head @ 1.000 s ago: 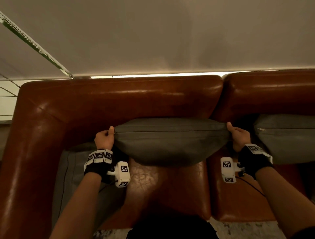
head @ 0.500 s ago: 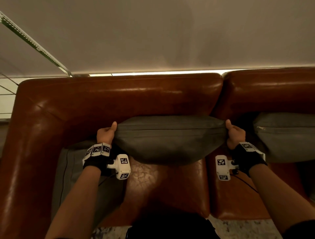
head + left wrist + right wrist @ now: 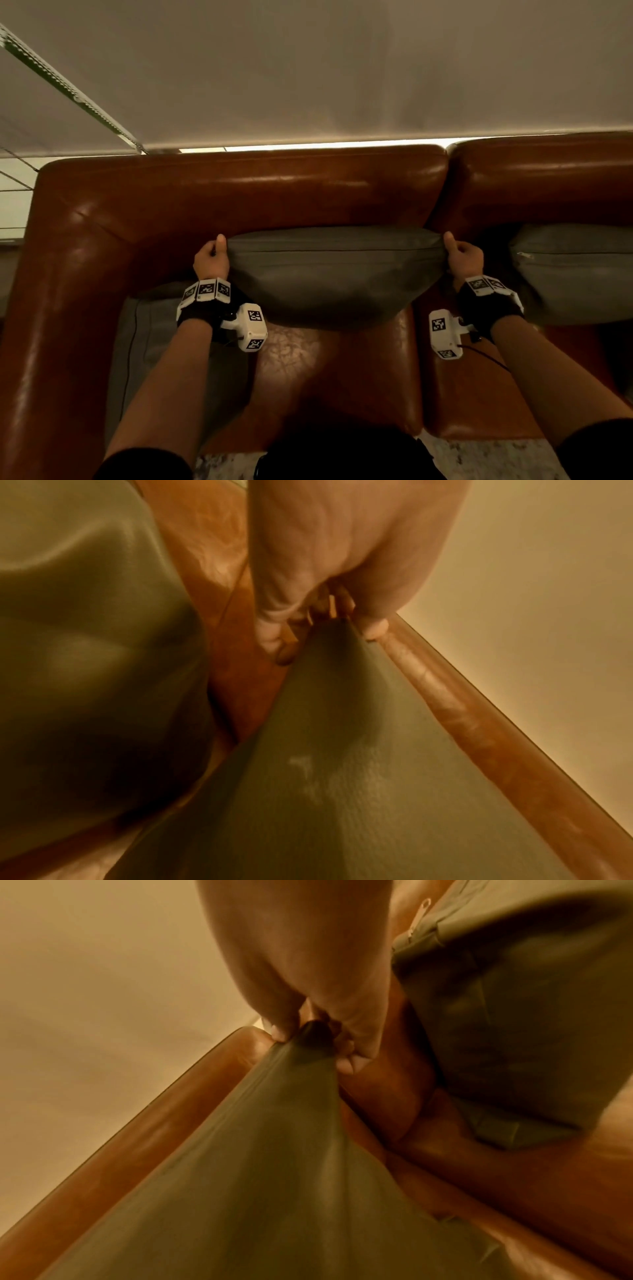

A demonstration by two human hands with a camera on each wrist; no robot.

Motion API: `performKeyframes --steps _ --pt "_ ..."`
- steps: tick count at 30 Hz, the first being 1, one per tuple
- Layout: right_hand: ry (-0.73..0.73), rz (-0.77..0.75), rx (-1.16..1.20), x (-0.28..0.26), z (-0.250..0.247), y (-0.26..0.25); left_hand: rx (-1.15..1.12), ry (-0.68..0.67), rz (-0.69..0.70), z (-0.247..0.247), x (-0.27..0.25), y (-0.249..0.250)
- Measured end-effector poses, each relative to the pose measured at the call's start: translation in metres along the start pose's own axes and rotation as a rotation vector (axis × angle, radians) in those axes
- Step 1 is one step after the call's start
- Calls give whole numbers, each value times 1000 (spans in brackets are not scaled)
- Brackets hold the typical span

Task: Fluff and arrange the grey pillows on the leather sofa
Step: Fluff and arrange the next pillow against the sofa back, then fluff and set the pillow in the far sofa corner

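Observation:
A grey pillow [image 3: 335,274] stands on edge against the backrest of the brown leather sofa [image 3: 239,192]. My left hand [image 3: 210,257] pinches its upper left corner, and my right hand [image 3: 462,257] pinches its upper right corner. In the left wrist view the left hand [image 3: 329,615] has curled fingers and thumb gripping the pillow [image 3: 342,777] corner. The right wrist view shows the right hand [image 3: 315,1034] bunching the pillow [image 3: 267,1164] corner the same way. A second grey pillow [image 3: 575,274] leans on the backrest to the right. A third [image 3: 147,342] lies flat by the left armrest.
The sofa's left armrest [image 3: 51,308] curves round beside the flat pillow. A pale wall [image 3: 308,68] rises right behind the backrest. Bare seat leather [image 3: 325,370] shows below the held pillow, and patterned floor [image 3: 479,459] lies at the sofa's front edge.
Both hands have kept hold of the pillow's top corners and shifted slightly upward and toward the backrest. The pillow now sits a little closer against the backrest.

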State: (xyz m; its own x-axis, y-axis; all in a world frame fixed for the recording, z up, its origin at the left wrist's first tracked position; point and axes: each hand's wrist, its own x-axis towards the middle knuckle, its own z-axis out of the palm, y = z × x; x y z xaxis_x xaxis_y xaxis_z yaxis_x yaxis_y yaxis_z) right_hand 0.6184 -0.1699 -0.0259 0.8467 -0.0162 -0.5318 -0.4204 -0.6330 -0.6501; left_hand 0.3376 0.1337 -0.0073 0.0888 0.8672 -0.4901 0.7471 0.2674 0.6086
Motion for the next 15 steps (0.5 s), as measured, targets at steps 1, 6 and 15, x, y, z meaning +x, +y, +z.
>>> performKeyframes --steps 1,6,15 --pt "-25 -11 -23 1 -2 2 -6 1 -3 2 -1 -2" --pt "-95 -72 -104 -6 -5 5 1 10 -25 7 -11 -5" --pt "31 -179 -275 -26 -6 -3 -162 73 55 -11 -46 -40"
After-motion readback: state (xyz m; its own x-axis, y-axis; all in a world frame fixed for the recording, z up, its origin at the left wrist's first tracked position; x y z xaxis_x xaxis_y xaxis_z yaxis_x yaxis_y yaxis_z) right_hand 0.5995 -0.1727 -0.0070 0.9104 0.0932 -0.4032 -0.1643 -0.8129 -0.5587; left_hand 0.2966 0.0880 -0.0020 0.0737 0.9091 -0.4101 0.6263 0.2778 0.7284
